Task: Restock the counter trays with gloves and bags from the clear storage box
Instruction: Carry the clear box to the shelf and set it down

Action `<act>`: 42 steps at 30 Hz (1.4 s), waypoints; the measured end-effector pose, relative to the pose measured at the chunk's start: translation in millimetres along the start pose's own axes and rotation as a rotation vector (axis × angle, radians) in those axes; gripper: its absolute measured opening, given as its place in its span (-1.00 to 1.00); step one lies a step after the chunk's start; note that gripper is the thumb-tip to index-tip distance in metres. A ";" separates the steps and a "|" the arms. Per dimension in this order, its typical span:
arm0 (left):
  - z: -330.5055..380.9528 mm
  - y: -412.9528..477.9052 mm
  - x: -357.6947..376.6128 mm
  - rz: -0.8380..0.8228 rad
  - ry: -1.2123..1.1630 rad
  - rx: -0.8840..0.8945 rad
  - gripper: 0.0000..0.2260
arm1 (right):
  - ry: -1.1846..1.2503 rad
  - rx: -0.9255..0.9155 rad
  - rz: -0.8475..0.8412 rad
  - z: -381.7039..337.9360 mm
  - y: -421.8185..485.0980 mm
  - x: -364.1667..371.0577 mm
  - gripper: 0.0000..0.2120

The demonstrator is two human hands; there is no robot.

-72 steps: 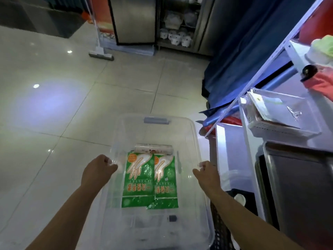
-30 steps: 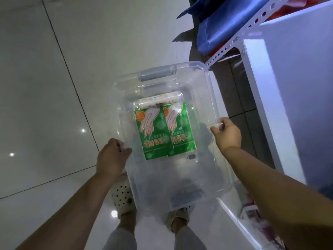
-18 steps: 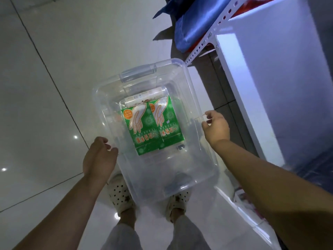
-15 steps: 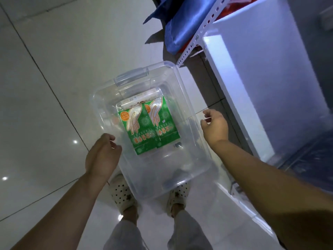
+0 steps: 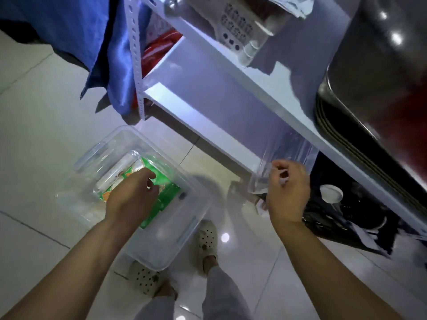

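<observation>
The clear storage box (image 5: 161, 248) stands on the tiled floor in front of my feet. Inside lie two green glove packs (image 5: 167, 192) and a white roll (image 5: 121, 166) at their far end. My left hand (image 5: 131, 195) reaches down into the box, fingers loosely spread over the green packs. My right hand (image 5: 287, 192) is closed on the edge of a clear plastic lid (image 5: 288, 153), held up beside the white counter (image 5: 219, 88). A white perforated counter tray (image 5: 235, 26) shows at the top edge.
A blue cloth (image 5: 104, 42) hangs over a perforated metal post (image 5: 136, 65) at the upper left. Stacked dark metal trays (image 5: 369, 88) sit on the counter at right. A dark crate (image 5: 346, 215) with a white cup (image 5: 331, 192) sits under the counter. My shoes (image 5: 208, 239) stand beside the box.
The box went from carried in both hands to resting on the floor. My left hand let go and moved inside over the packs. My right hand now holds the clear lid.
</observation>
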State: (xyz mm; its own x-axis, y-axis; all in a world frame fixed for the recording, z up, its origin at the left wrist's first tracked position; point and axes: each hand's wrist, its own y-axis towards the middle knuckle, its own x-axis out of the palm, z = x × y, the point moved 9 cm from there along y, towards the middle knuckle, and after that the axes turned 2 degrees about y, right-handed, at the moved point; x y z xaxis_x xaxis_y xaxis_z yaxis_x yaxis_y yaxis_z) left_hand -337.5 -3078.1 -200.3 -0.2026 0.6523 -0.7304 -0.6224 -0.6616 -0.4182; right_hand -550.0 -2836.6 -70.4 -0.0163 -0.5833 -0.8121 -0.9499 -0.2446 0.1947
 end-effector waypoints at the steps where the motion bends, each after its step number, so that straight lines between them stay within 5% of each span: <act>1: 11.1 -1.4 1.1 -0.030 0.015 0.032 -0.80 | 0.021 0.063 0.090 11.0 1.2 -19.7 -0.89; 6: 46.9 -8.8 10.8 -0.099 0.097 0.127 -0.80 | 0.082 0.466 0.191 69.6 22.0 -32.1 -0.50; 11: 62.4 -23.1 29.3 -0.140 0.099 0.168 -0.81 | 0.258 0.689 0.160 107.2 39.2 -5.3 -0.64; 18: 65.0 -41.7 36.5 -0.106 0.112 0.198 -0.82 | 0.247 0.476 0.002 93.9 32.6 8.9 -0.85; 26: 82.5 -74.8 -6.0 -0.001 0.181 0.239 -0.78 | 0.050 0.096 -0.210 27.7 -59.5 5.1 -0.76; 29: 91.6 -81.6 -31.8 0.079 0.274 0.367 -0.62 | -0.133 -0.246 -0.317 -13.0 -92.5 7.6 -0.83; 32: 93.2 -81.0 -49.8 0.143 0.425 0.512 -0.42 | -0.105 -0.328 -0.383 -35.4 -117.1 14.8 -0.80; 38: 55.2 -58.0 -47.2 0.070 0.824 0.802 -0.41 | -0.158 -0.704 -0.421 -64.2 -163.1 52.8 -0.44; 42: -2.6 -33.9 -18.2 -0.206 0.846 0.774 -0.57 | -0.286 -0.707 -0.536 -51.1 -193.9 106.5 -0.58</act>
State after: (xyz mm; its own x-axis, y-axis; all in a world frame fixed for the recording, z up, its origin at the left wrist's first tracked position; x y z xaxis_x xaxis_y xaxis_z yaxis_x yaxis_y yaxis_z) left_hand -310.8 -3068.6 -174.2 0.3435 0.0727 -0.9363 -0.9391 0.0210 -0.3429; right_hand -351.6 -2890.9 -166.5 0.2033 -0.0660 -0.9769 -0.4434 -0.8958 -0.0317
